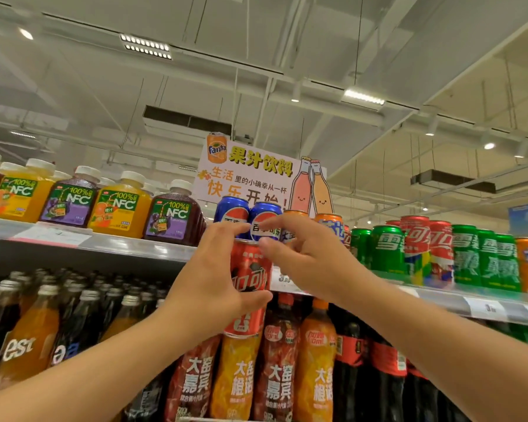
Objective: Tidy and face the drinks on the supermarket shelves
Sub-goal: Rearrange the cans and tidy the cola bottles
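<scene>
A tall red cola can (252, 275) is held up in front of the top shelf edge. My left hand (214, 275) wraps around it, thumb under its middle and fingers at its rim. My right hand (302, 257) reaches in from the right, its fingertips pinching at the can's top. Behind the hands stand two blue Pepsi cans (264, 217) and orange cans (333, 226) on the top shelf (457, 296). Further right are green Sprite cans (387, 251) and red cola cans (415, 239).
Square juice bottles (116, 205) with NFC labels line the top shelf at left. The lower shelf holds dark and orange bottles (31, 336) at left and tall red and orange bottles (275, 370) in the middle. A juice-drinks sign (250, 175) stands above the cans.
</scene>
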Demonstrator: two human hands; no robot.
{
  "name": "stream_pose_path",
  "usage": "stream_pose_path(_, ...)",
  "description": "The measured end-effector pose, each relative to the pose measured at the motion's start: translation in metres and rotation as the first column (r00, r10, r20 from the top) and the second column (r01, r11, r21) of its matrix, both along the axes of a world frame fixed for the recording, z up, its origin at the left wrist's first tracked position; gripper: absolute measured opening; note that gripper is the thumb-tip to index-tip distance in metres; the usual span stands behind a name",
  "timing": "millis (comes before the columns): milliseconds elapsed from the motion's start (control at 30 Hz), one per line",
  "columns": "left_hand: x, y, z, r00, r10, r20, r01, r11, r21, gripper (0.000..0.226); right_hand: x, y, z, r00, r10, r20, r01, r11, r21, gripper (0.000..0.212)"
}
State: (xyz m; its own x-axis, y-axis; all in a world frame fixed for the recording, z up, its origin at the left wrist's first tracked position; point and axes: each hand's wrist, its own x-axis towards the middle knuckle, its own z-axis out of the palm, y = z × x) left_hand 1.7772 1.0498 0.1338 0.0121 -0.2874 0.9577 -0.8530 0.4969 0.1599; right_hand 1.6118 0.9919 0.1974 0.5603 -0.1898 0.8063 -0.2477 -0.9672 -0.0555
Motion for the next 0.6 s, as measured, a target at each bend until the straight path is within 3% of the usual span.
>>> stream_pose_path(100,-0.029,-0.010,-0.003,0.998,-0.051,0.046,0.049,0.998,0.047,0.097,-0.026,0.007,-0.036,0.996,-0.070,-0.049,0.066,0.995,-0.079,0.050)
stream_pose_path(233,-0.074,-0.025,-0.010,0.996,-0.057,0.069,0.053,0.997,0.057,0.101,-0.062,-0.010,-0.052,0.990,-0.142,-0.006,0.142,0.990,-0.014,0.063)
stream_pose_path(433,-0.131,-0.044,-0.009,0.985,0.031,0.168,-0.025,0.999,-0.040,0.117,-0.114,-0.025,-0.051,0.977,-0.204,0.068,0.205,0.979,-0.008,0.067)
stream_pose_path(600,-0.168,-0.060,0.000,0.973,0.013,0.230,0.023,0.988,-0.150,0.112,-0.148,-0.034,-0.042,0.965,-0.234,0.119,0.239,0.971,-0.028,0.061)
